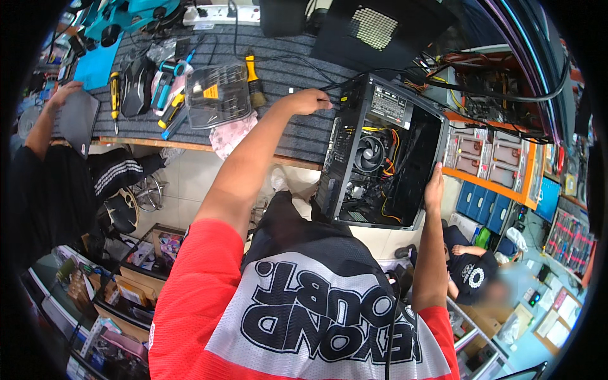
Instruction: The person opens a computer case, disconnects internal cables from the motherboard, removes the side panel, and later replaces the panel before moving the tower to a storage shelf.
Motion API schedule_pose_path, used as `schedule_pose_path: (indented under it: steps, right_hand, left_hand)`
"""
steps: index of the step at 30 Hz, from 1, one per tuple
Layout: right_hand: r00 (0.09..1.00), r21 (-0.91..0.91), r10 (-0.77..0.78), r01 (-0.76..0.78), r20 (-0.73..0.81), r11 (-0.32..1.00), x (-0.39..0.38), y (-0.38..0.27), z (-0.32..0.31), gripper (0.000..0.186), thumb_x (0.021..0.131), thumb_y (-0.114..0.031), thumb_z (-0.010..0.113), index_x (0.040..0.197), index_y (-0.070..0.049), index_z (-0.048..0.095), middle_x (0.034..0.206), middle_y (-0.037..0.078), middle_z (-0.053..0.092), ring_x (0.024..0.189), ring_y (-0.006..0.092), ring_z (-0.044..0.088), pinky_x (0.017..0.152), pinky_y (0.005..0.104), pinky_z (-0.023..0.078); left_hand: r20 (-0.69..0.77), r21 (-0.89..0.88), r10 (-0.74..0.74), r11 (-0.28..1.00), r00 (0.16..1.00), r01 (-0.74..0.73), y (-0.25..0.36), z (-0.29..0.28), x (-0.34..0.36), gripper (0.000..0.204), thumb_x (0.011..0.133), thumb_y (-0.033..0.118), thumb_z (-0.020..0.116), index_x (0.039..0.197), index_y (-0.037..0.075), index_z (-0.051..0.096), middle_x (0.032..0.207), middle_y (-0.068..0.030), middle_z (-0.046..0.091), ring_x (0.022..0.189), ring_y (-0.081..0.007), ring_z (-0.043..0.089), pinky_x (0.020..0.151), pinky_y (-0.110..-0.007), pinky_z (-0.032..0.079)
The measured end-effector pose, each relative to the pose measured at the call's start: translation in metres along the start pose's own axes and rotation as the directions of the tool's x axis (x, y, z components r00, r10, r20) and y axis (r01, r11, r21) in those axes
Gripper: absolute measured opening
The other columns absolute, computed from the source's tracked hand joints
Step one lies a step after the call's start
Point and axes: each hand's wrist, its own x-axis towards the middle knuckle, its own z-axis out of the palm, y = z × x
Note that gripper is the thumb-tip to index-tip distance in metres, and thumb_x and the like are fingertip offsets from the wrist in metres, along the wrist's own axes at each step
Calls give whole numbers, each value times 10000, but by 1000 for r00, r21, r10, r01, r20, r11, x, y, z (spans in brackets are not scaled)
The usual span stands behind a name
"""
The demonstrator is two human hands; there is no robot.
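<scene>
An open black computer case [437, 126] lies across the bench's front edge, its side panel off. Inside show a round processor fan [370, 154], a power supply [389, 106] and yellow, red and black wires. My left hand [308, 101] is beside the case's left end, fingers pinched together; a small dark thing shows at the fingertips, too little to name. My right hand [434, 185] holds the case's right edge, its palm against the outside and its fingers pointing up along it.
On the bench mat [288, 136] lie a brush [254, 79], a clear bit box [218, 95], a pink cloth [233, 136] and screwdrivers [114, 95]. A black panel [405, 25] stands behind. At left a person's hand [65, 93] holds a grey sheet. Another person [468, 266] is at lower right.
</scene>
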Motion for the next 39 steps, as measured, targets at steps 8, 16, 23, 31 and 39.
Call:
schedule_pose_path:
  steps: [8, 16, 23, 31, 39]
  right_hand:
    - [999, -32, 11, -13, -43, 999, -5, -13, 0, 925, 1148, -669, 345, 1550, 150, 501, 1576, 371, 538, 1544, 445, 470, 1287, 409, 336]
    - [999, -29, 15, -16, -45, 999, -8, -11, -3, 892, 1158, -649, 327, 1491, 142, 571, 1499, 377, 603, 1473, 466, 541, 1239, 438, 389]
    - [1000, 21, -8, 8, 11, 1000, 2, -17, -8, 832, 1168, -609, 338, 1451, 126, 607, 1435, 369, 650, 1415, 476, 591, 1191, 442, 436]
    - [901, 658, 73, -365, 427, 659, 45, -15, -28, 696, 1146, -523, 533, 1574, 26, 552, 1515, 132, 648, 1384, 214, 606, 1177, 325, 439]
    - [841, 705, 31, -472, 540, 529, 164, 38, 36, 1018, 1010, -809, 528, 1698, -67, 419, 1698, 163, 475, 1520, 307, 483, 1256, 414, 365]
  left_hand:
    - [101, 19, -59, 998, 993, 58, 15, -17, 12, 476, 1059, 469, 703, 1296, 61, 769, 1269, -180, 779, 1220, -334, 703, 1066, -424, 513]
    - [220, 36, -92, 996, 971, 86, 41, -12, 23, 542, 1073, 546, 677, 1368, 96, 743, 1348, -123, 756, 1290, -272, 662, 1110, -398, 487]
    - [180, 16, -80, 997, 980, 79, 20, -5, 24, 524, 1108, 496, 642, 1355, 43, 736, 1272, -125, 779, 1216, -269, 695, 1088, -380, 500]
    - [-441, -422, -245, 906, 863, 42, 118, 44, -5, 667, 1127, 555, 558, 1428, -25, 693, 1481, -234, 670, 1407, -302, 597, 1190, -373, 418]
    - [-635, -254, -421, 906, 648, 339, 196, 118, -20, 910, 1120, 682, 411, 1494, -131, 578, 1538, -345, 587, 1479, -453, 538, 1231, -435, 389]
